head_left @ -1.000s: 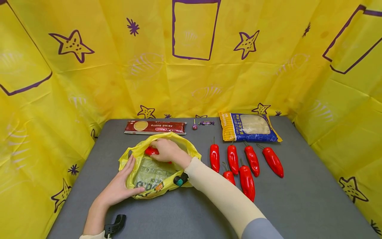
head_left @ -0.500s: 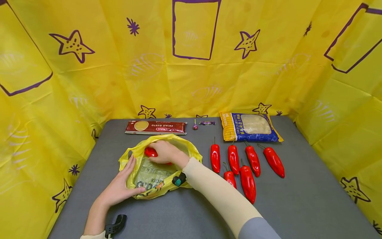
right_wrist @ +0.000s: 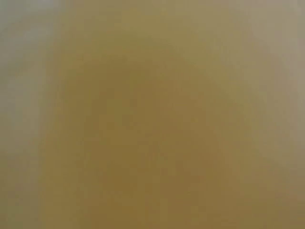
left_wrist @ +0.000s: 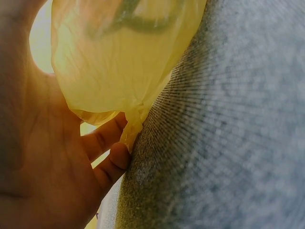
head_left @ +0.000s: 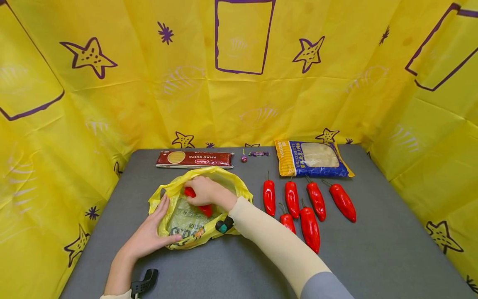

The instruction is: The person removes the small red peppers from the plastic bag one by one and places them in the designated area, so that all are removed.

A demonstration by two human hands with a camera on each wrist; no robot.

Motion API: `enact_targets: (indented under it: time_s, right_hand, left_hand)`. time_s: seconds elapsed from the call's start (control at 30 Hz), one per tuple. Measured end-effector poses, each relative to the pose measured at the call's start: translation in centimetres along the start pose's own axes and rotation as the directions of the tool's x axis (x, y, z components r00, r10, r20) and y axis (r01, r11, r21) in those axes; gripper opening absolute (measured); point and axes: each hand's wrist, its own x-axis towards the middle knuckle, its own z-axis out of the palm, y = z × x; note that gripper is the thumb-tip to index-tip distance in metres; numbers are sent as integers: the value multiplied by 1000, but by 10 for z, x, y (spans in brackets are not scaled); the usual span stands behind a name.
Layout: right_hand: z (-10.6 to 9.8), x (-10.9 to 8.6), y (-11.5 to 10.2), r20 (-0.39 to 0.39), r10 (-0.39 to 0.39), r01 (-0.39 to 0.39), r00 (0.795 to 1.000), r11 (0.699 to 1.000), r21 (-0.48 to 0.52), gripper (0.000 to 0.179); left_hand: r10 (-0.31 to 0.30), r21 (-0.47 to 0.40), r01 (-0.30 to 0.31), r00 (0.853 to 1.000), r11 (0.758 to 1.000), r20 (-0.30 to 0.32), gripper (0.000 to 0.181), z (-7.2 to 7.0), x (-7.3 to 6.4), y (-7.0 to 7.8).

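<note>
A yellow plastic bag [head_left: 239, 187] stands with its mouth spread wide on the grey table. My right hand [head_left: 203, 192] reaches inside it and grips a red chili pepper [head_left: 205, 210], whose red shows on both sides of the fingers. My left hand [head_left: 147, 234] rests against the bag's left side, fingers extended along the rim and thumb across the near edge. In the left wrist view, the left palm [left_wrist: 47, 157] lies beside the bag's thin yellow wall [left_wrist: 119, 71], with fingertips at a bottom corner. Only a yellow-brown blur fills the right wrist view.
Several red chili peppers [head_left: 292, 199] lie right of the bag, close to the right sleeve [head_left: 276, 241]. Behind are a red pasta packet [head_left: 194, 159], a lollipop [head_left: 244, 158], a wrapped candy [head_left: 259, 153] and a blue-and-yellow orecchiette bag [head_left: 313, 160]. Yellow curtains [head_left: 239, 95] surround the table [head_left: 388, 249].
Inside the bag, the right hand has turned the chili pepper slightly, so more of its near right end shows. The left hand stays in place on the bag.
</note>
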Motion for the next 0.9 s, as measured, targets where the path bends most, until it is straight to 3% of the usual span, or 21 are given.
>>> enact_targets:
  time_s: [0.23,0.43,0.63,0.9]
  right_hand:
    - [-7,-9,1,8,19,-20,1000,997,78,41]
    - [-17,-30,7,-26,32,-26,999,982,188,45]
    - [-33,-60,15,-127,37,10,991,938,346,44]
    - [-52,-100,22,-255,88,53,963,866,498,43]
  left_hand:
    - [5,4,-5,1000,1000,0,121,-1,1,0]
    - [3,5,-3,1000,1000,1,121,-1,1,0]
    - [-2,5,2,1000,1000,2,122,-1,1,1]
    - [6,3,-6,1000,1000,-2,122,-1,0,4]
